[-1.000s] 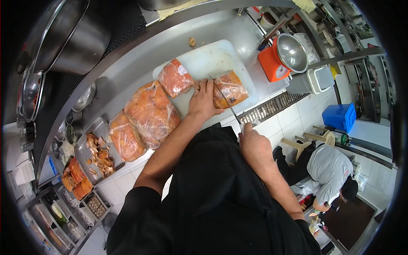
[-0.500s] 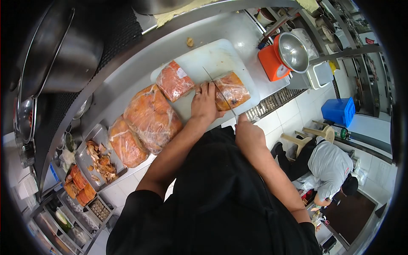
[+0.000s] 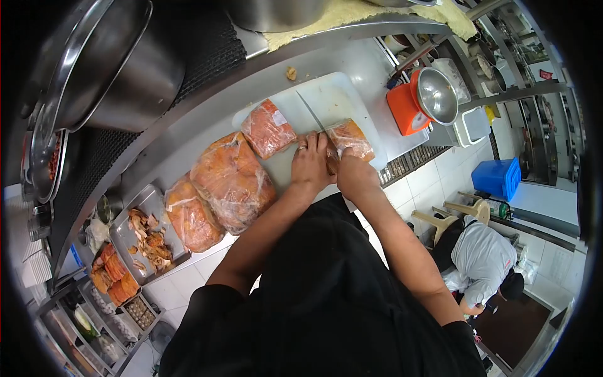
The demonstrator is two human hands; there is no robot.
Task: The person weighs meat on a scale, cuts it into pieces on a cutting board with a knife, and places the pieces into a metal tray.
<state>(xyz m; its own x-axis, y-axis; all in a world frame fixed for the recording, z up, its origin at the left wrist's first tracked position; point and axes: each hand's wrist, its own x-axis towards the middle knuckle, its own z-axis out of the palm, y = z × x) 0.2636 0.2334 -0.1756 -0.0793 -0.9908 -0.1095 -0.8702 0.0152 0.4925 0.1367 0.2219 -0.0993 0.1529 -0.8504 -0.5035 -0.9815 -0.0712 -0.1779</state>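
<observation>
The right hand point(image 3: 358, 177) has its fingers curled around the knife point(image 3: 308, 109), its blade angling far left over the white cutting board point(image 3: 344, 94). The wrapped meat point(image 3: 353, 138) sits at the board's right end; the left hand point(image 3: 312, 166) lies at its left side, fingers close together, any pinch impossible to tell.

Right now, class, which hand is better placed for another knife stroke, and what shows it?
Probably the right hand: it grips the knife, whose blade is at the meat. The left hand sits beside the blade, seemingly steadying the meat.
</observation>
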